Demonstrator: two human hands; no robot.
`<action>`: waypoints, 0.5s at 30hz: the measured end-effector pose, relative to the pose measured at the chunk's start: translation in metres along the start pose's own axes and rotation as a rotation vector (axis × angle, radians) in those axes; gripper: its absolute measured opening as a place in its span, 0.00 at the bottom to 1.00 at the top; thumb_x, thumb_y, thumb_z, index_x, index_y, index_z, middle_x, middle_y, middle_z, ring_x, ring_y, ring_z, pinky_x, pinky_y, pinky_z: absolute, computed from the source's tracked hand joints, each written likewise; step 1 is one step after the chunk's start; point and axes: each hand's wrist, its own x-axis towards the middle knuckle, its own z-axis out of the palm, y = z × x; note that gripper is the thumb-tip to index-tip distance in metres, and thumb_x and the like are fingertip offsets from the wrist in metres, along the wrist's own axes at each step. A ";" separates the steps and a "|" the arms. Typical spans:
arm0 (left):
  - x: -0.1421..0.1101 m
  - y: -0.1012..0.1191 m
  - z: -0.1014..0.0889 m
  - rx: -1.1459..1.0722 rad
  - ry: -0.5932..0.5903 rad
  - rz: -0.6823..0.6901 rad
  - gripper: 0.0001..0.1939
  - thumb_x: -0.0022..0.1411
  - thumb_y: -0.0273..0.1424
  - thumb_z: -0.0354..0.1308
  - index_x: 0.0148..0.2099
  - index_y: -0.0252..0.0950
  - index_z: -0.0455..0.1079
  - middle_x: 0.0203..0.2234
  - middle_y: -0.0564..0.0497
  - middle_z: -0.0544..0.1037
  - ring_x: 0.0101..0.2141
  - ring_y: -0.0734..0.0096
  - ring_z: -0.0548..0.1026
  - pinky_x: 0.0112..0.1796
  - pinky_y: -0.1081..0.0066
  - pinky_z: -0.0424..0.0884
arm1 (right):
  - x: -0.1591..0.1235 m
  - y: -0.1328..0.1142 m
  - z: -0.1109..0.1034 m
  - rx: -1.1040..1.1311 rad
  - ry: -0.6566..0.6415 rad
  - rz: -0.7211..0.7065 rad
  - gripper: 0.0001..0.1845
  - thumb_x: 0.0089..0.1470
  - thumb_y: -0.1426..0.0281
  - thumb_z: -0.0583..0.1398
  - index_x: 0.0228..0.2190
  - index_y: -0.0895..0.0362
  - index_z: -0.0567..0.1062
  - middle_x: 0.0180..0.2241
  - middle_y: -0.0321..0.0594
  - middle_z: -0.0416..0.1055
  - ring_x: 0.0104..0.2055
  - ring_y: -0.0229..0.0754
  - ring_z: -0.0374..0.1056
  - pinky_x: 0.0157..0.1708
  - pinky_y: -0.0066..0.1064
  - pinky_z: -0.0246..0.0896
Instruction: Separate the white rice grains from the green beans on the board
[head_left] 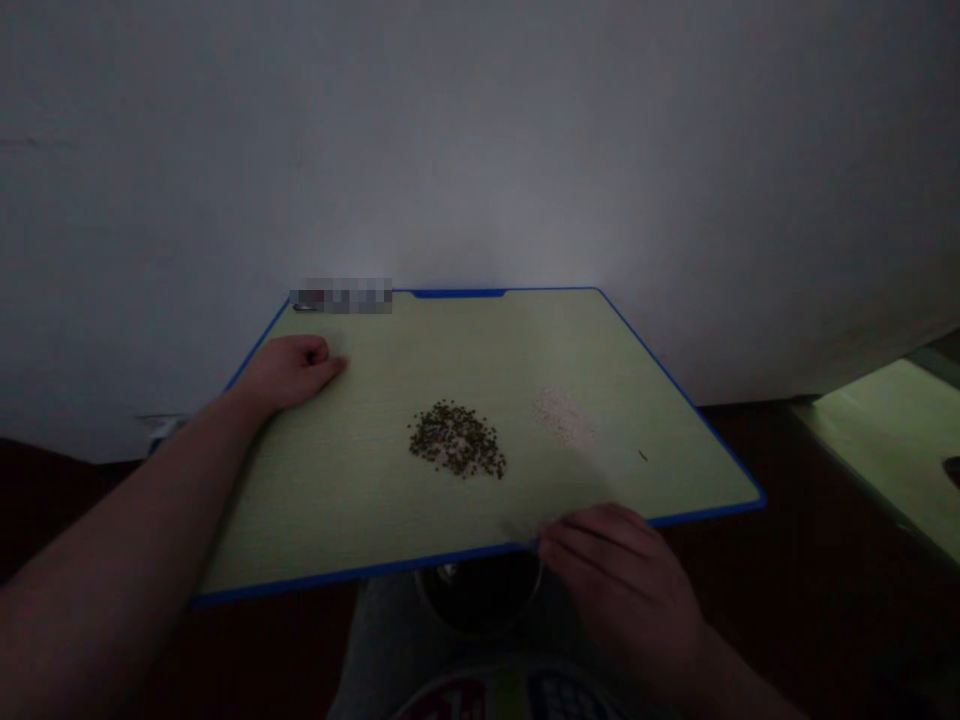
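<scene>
My left hand (296, 370) lies on the left part of the board-like tabletop (360, 500), its fingers curled closed with nothing visible in them. Over the front edge is my right hand (619, 565), fingers pressed together in a pinch. A thin, blurred thing (517, 530) shows at its fingertips, too faint to name. Just below that edge sits a dark round bowl (480, 600), close to the right fingertips. Mid-table lies a loose pile of small greenish-brown beans or seeds (457, 440) with some pale grains among them. A spread of pale grains, like rice (564, 416), lies to its right.
A small brown sliver (643, 455) lies right of the pale grains. At the back left corner is a blurred-out object (341, 296). The blue-edged table stands against a pale wall (480, 140). Another light surface (892, 440) is at the far right.
</scene>
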 end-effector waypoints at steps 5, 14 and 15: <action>-0.002 0.002 -0.001 -0.012 0.000 -0.013 0.22 0.55 0.52 0.52 0.23 0.42 0.55 0.16 0.56 0.60 0.22 0.71 0.61 0.27 0.67 0.56 | -0.002 0.020 -0.014 -0.090 0.001 0.065 0.12 0.65 0.80 0.58 0.44 0.57 0.79 0.38 0.41 0.85 0.40 0.41 0.79 0.41 0.34 0.75; -0.002 0.006 -0.001 -0.007 -0.001 -0.021 0.21 0.55 0.52 0.52 0.23 0.42 0.55 0.16 0.56 0.60 0.23 0.71 0.61 0.28 0.67 0.57 | 0.000 -0.017 0.023 -0.111 -0.114 -0.054 0.15 0.71 0.76 0.53 0.42 0.61 0.81 0.39 0.42 0.84 0.38 0.42 0.76 0.41 0.36 0.69; -0.002 0.006 -0.001 -0.003 0.002 -0.026 0.21 0.55 0.52 0.52 0.23 0.42 0.55 0.16 0.56 0.60 0.23 0.70 0.61 0.28 0.67 0.57 | 0.001 -0.021 0.027 -0.121 -0.126 -0.057 0.17 0.71 0.76 0.52 0.42 0.62 0.81 0.39 0.42 0.84 0.38 0.42 0.75 0.41 0.37 0.69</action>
